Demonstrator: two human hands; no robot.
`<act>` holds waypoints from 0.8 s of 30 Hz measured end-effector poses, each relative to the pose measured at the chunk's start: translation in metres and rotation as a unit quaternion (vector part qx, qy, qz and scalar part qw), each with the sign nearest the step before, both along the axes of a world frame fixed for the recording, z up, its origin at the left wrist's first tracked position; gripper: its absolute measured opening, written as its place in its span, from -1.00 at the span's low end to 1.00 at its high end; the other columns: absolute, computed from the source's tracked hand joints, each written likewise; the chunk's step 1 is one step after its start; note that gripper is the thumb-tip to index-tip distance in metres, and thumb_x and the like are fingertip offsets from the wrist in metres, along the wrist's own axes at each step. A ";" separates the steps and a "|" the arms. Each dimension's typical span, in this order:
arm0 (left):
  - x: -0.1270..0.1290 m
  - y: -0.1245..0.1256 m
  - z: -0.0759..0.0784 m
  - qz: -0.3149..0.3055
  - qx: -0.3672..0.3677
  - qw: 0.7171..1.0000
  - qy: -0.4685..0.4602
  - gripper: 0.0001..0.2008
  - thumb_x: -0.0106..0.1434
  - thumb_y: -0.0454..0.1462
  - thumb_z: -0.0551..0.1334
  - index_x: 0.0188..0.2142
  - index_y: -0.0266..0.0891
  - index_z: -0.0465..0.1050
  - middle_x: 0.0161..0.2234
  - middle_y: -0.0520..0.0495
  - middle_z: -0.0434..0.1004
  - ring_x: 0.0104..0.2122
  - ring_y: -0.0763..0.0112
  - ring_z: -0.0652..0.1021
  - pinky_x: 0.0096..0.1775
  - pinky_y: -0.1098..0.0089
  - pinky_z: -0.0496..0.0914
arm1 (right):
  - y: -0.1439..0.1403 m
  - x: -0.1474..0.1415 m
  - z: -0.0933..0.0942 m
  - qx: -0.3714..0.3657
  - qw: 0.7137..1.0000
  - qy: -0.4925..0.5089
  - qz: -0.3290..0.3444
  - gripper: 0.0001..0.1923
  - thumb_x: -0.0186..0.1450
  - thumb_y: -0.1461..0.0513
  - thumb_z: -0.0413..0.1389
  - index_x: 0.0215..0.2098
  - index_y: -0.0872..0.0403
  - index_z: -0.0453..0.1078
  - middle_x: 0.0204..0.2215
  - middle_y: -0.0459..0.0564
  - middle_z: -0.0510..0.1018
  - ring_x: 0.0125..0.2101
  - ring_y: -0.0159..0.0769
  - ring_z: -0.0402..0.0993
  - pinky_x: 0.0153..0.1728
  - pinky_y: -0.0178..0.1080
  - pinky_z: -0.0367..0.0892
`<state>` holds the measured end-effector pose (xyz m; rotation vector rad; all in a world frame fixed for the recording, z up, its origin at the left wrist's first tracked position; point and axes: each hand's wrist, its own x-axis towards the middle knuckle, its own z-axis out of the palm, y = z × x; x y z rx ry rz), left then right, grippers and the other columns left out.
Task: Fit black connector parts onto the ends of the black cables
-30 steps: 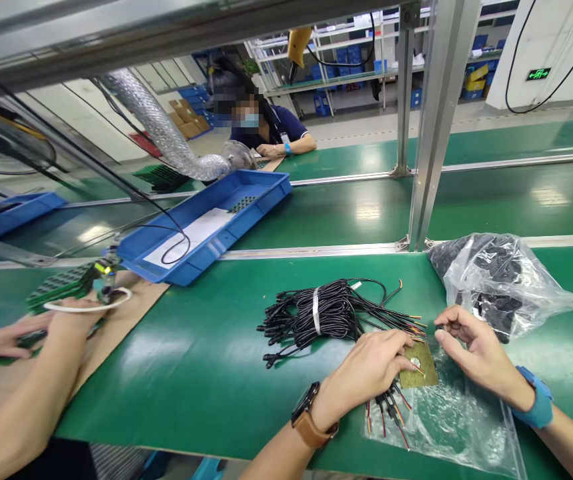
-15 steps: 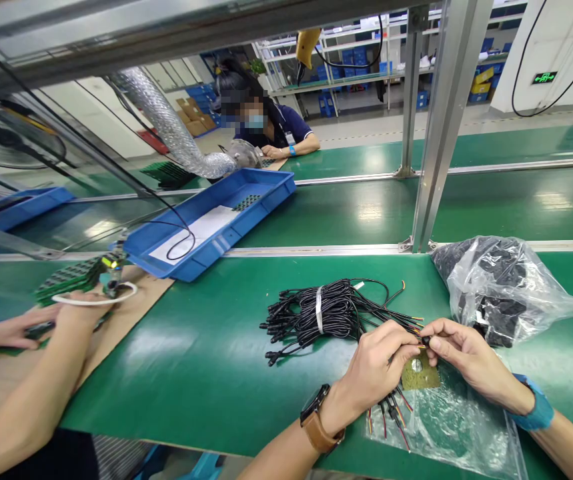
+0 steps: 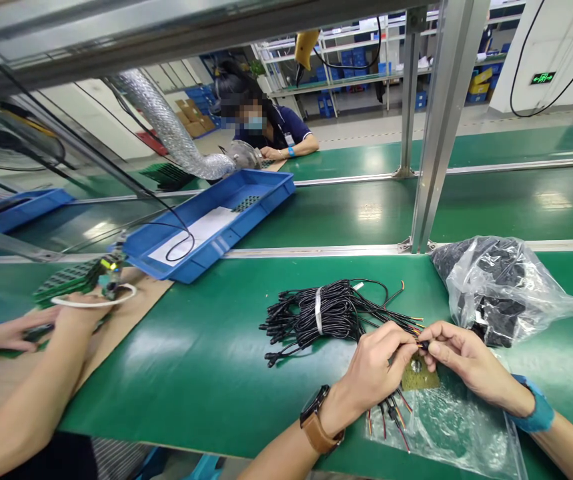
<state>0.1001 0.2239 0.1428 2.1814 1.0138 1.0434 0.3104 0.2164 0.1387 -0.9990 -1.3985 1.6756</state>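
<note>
My left hand [image 3: 379,360], with a watch on its wrist, pinches a thin black cable near its coloured wire ends. My right hand [image 3: 473,365], wearing a blue wristband, is closed on a small black connector part [image 3: 423,345], held up against those wires. Both hands' fingertips nearly meet; part of the cable is hidden behind my left fingers. Under them lie a yellowish square piece [image 3: 420,381] and a flat clear plastic bag [image 3: 446,433]. Cable ends with red, yellow and black wires [image 3: 395,415] stick out below my left hand. Just beyond is a tied bundle of black cables [image 3: 336,313].
A clear bag of black parts [image 3: 509,280] stands at the right. A metal post [image 3: 441,133] rises behind the bench's back rail. Further left are a blue tray [image 3: 206,247] and a co-worker's hands [image 3: 79,307] beside green circuit boards. Another person sits across the line.
My right fingers have shifted slightly around the black connector part, and a bit of wire now shows between my two hands. Little else has moved.
</note>
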 end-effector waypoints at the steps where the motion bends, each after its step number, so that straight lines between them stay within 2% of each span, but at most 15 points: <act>1: 0.000 0.000 0.000 0.000 -0.002 1.000 0.001 -0.78 0.46 -0.30 0.13 -0.29 -0.27 0.52 -0.37 -0.10 0.57 -0.38 0.42 0.55 -0.33 0.43 0.44 | 0.000 0.000 -0.001 0.005 1.000 -0.003 0.001 -0.55 0.37 -0.11 0.19 -0.11 0.10 0.45 -0.43 -0.07 0.53 -0.40 -0.31 0.49 -0.28 -0.22 0.42; 4: 0.000 0.000 -0.001 -0.002 -0.001 1.000 0.007 -0.78 0.46 -0.30 0.13 -0.28 -0.26 0.51 -0.36 -0.10 0.57 -0.38 0.42 0.55 -0.33 0.43 0.43 | -0.002 0.000 -0.004 0.042 0.998 -0.037 -0.015 -0.59 0.40 -0.09 0.15 -0.10 0.09 0.44 -0.41 -0.06 0.54 -0.39 -0.28 0.51 -0.29 -0.21 0.45; 6: 0.000 0.000 -0.003 -0.003 0.005 1.000 0.014 -0.79 0.46 -0.30 0.13 -0.28 -0.26 0.51 -0.35 -0.09 0.57 -0.36 0.42 0.55 -0.32 0.43 0.42 | -0.004 0.000 -0.006 0.093 0.991 -0.089 -0.033 -0.65 0.43 -0.04 0.12 -0.09 0.06 0.44 -0.35 -0.02 0.56 -0.35 -0.25 0.53 -0.26 -0.20 0.47; 9: 0.000 0.000 -0.006 -0.012 0.014 1.000 0.024 -0.81 0.46 -0.31 0.14 -0.27 -0.27 0.49 -0.34 -0.08 0.56 -0.35 0.42 0.54 -0.31 0.43 0.41 | -0.006 0.000 -0.006 0.193 0.967 -0.161 -0.047 -0.75 0.48 0.06 0.06 -0.07 0.03 0.45 -0.22 0.04 0.58 -0.23 -0.21 0.54 -0.17 -0.19 0.45; 11: 0.000 0.000 -0.007 -0.020 0.018 0.999 0.028 -0.82 0.46 -0.32 0.14 -0.26 -0.26 0.48 -0.34 -0.07 0.56 -0.35 0.41 0.54 -0.30 0.43 0.41 | -0.007 -0.001 -0.005 0.237 0.953 -0.183 -0.046 -0.79 0.50 0.11 0.05 -0.07 0.01 0.46 -0.21 0.04 0.59 -0.21 -0.20 0.54 -0.16 -0.19 0.44; 15: -0.003 0.003 -0.004 -0.043 -0.008 0.999 0.026 -0.90 0.43 -0.34 0.17 -0.16 -0.25 0.47 -0.27 -0.09 0.56 -0.28 0.37 0.55 -0.24 0.40 0.44 | -0.006 0.000 -0.005 0.242 0.950 -0.193 -0.045 -0.82 0.50 0.15 0.05 -0.06 0.01 0.45 -0.20 0.02 0.60 -0.22 -0.22 0.55 -0.17 -0.21 0.45; 18: -0.009 0.007 0.001 -0.064 -0.054 0.995 0.051 -0.75 0.33 -0.39 0.24 0.00 -0.25 0.41 -0.13 -0.14 0.54 -0.17 0.31 0.55 -0.16 0.36 0.47 | -0.005 0.000 -0.006 0.236 0.950 -0.194 -0.060 -0.83 0.49 0.14 0.06 -0.07 0.01 0.45 -0.20 0.01 0.61 -0.22 -0.24 0.56 -0.18 -0.23 0.47; 19: -0.011 0.009 0.002 -0.060 -0.064 0.994 0.062 -0.74 0.32 -0.40 0.23 0.00 -0.25 0.39 -0.12 -0.15 0.53 -0.16 0.30 0.55 -0.15 0.35 0.47 | -0.004 0.000 -0.006 0.236 0.950 -0.194 -0.064 -0.82 0.49 0.14 0.06 -0.07 0.01 0.45 -0.21 0.00 0.61 -0.23 -0.24 0.56 -0.18 -0.23 0.47; 21: -0.014 0.012 0.003 -0.041 -0.067 0.994 0.077 -0.85 0.34 -0.40 0.20 -0.11 -0.25 0.39 -0.18 -0.12 0.53 -0.21 0.31 0.55 -0.17 0.35 0.45 | -0.004 0.001 -0.006 0.234 0.950 -0.194 -0.068 -0.82 0.48 0.12 0.07 -0.07 0.01 0.46 -0.23 -0.01 0.61 -0.26 -0.24 0.56 -0.20 -0.23 0.47; 24: -0.016 0.015 0.001 -0.026 -0.044 0.996 0.078 -0.94 0.39 -0.38 0.16 -0.23 -0.25 0.39 -0.30 -0.06 0.51 -0.29 0.34 0.53 -0.24 0.37 0.40 | -0.004 0.002 -0.009 0.230 0.951 -0.197 -0.064 -0.81 0.48 0.12 0.08 -0.06 0.01 0.46 -0.23 -0.01 0.62 -0.26 -0.24 0.56 -0.21 -0.23 0.47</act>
